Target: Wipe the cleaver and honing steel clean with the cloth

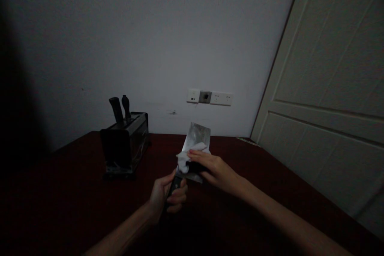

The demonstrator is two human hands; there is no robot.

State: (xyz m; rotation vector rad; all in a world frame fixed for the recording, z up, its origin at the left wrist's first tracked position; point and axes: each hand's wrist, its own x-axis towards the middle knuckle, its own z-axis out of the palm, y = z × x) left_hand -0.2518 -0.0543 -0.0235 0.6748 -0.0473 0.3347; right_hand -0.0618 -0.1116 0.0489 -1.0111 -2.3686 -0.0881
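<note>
The cleaver (198, 131) is held up over the table (240, 156), right of the knife block (117, 150). The left hand (160, 194) is wrapped around its handle (176, 183); the right hand (219, 170) grips a bunched wipe (183, 163) against the blade. The right fingers could get cut if the wipe slips or bunches away; a loose left grip could let the blade twist, and dim light hides the edge.

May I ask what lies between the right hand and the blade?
The head view shows a white cloth or tissue between the right hand and the blade.
</note>
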